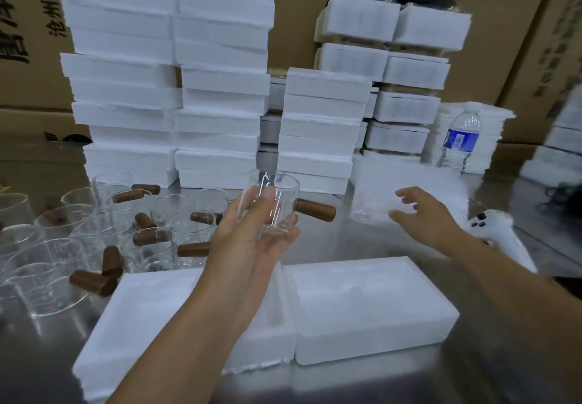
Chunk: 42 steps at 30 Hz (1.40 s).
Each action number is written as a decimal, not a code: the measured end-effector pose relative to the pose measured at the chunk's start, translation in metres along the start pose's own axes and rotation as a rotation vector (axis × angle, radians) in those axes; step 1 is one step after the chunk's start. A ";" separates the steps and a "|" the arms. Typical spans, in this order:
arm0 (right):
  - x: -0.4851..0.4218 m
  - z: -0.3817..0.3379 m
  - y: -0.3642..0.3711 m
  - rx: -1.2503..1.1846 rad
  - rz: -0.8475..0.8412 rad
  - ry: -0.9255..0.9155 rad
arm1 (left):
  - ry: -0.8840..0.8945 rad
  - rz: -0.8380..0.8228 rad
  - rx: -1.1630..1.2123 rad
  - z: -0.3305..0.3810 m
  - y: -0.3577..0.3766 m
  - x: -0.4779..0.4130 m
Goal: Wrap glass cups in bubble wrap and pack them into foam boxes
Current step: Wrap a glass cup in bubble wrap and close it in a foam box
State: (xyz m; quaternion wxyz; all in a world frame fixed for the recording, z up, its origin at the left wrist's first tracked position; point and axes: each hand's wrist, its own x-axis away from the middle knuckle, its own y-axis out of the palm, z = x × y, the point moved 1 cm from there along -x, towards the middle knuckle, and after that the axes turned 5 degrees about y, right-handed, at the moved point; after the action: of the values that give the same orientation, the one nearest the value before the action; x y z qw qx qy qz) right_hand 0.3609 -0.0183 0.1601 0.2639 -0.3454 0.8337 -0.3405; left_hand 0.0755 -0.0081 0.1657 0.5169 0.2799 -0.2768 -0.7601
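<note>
A: Starting at the left, why is that crowd of bare cups (94,230) parked there?

B: I'd call it the supply. They stand unwrapped on the steel table (346,240) on the left hand's side, within easy reach, with their brown handles pointing every way.

A: And the foam at the front edge?

B: There are 2 pieces, the left foam half (151,315) and the right foam half (362,306), lying side by side and touching. They are probably laid out ready for wrapped cups. I see nothing in them, though an arm hides part of the left one.

A: Where is the cup in hand?

B: The glass cup (282,202) is held up off the table, mid-view, roughly upright. The left hand (252,240) cradles it palm up, fingers curled under the base and thumb against the wall. Its wooden handle (315,210) juts right, clear of the fingers, likely so the body can meet the wrap.

A: How does it look?

B: It is clear, straight-sided and thin-walled. I'd judge it slippery and breakable.

A: And further right?

B: The right hand (425,214) grips nothing. Its fingers are spread over the bubble wrap stack (378,189), and I cannot tell whether they touch it. My guess is that it is going for 1 sheet.
</note>
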 end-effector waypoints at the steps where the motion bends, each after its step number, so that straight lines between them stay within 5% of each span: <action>1: -0.006 0.014 0.001 0.081 0.010 0.013 | 0.022 0.021 0.014 -0.001 -0.001 -0.001; 14: -0.010 0.036 0.018 0.302 0.128 -0.008 | 0.094 0.033 0.043 -0.006 -0.005 -0.005; 20: -0.003 -0.015 -0.004 -0.131 0.285 -0.132 | 0.028 0.000 0.167 0.003 -0.003 -0.003; 25: 0.026 -0.084 -0.022 -0.260 0.021 -0.341 | -0.003 -0.134 0.328 0.019 -0.002 -0.001; 31: 0.098 -0.108 0.007 -0.045 -0.275 -0.581 | 0.084 -0.208 0.411 0.038 -0.004 0.003; 42: 0.131 -0.091 0.044 0.054 -0.316 -0.731 | 0.115 -0.170 0.401 0.041 -0.011 0.000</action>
State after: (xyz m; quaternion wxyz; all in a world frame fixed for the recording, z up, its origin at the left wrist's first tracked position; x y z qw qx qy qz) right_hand 0.2001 -0.0591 0.1575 0.4966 -0.5609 0.6121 -0.2532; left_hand 0.0391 0.0009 0.1864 0.3999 0.4423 -0.3678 -0.7136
